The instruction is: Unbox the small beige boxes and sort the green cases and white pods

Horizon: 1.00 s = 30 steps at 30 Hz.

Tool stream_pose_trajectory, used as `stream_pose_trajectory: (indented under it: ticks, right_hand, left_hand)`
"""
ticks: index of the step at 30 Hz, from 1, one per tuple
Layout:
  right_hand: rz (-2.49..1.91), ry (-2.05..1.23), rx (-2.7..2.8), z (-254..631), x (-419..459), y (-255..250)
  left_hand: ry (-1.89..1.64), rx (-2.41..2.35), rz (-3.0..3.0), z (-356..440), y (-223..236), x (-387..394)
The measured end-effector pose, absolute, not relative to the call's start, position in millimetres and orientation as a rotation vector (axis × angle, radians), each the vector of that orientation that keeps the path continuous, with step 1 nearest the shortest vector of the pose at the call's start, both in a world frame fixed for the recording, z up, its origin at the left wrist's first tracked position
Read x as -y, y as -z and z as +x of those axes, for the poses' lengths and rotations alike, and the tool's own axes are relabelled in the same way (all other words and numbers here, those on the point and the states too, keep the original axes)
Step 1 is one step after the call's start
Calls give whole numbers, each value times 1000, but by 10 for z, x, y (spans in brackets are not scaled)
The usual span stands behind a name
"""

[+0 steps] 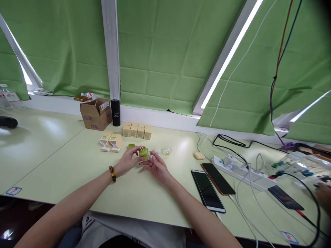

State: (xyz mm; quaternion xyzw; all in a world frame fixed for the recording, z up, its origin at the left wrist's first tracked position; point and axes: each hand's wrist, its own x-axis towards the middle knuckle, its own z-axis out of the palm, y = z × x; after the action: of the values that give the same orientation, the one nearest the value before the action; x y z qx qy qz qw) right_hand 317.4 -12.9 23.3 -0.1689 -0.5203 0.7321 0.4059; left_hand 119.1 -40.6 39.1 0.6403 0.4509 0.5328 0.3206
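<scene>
A small rounded green case (143,153) with a pale loop on top is held a little above the table, between my two hands. My left hand (129,159) grips it from the left, thumb below and fingers over the top. From the right, my right hand (158,167) closes its fingertips on the case's lower edge, where something clear shows. Just behind my left fingers lies another green piece (131,146). A clear plastic piece (167,151) with a bit of yellow inside rests beyond my right hand. Two opened small cartons (111,141) stand to the left.
Several closed small cartons (137,131) stand in a row behind my hands. Farther back are a cardboard box (95,116) and a black bottle (115,113). Two phones (209,190), a power strip (243,172) and tangled cables are on the right. Another person's hand (323,195) shows at the right edge.
</scene>
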Motion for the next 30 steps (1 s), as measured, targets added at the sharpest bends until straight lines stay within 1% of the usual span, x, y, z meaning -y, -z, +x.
stream_pose_trajectory:
  ticks: [3, 7, 13, 16, 19, 23, 26, 30]
  right_hand:
    - [-439, -1796, 1291, 3178, 148, -248]
    - [-499, -1564, 1339, 3196, 138, -258]
    - [-562, -1174, 1462, 3185, 200, -266]
    - [-533, -1108, 1487, 3174, 236, -266]
    - [-510, -1201, 1461, 3175, 239, -273]
    - [-441, -1467, 1342, 3191, 206, -293]
    - [-417, -1625, 1263, 3191, 176, -297]
    - [-471, -1751, 1225, 3168, 135, -258]
  left_hand:
    - [-1365, -1085, 1720, 1234, -430, 478]
    - [-1403, -982, 1704, 1259, -432, 520]
    - [-1397, -1045, 1725, 1248, -379, 511]
    - [-1421, -1076, 1822, 1252, -411, 531]
    - [-1473, -1086, 1929, 1248, -436, 548]
    - [-1523, -1076, 1993, 1242, -418, 547]
    - [-1515, -1088, 2013, 1248, -396, 539]
    - [-1461, -1060, 1979, 1260, -385, 537]
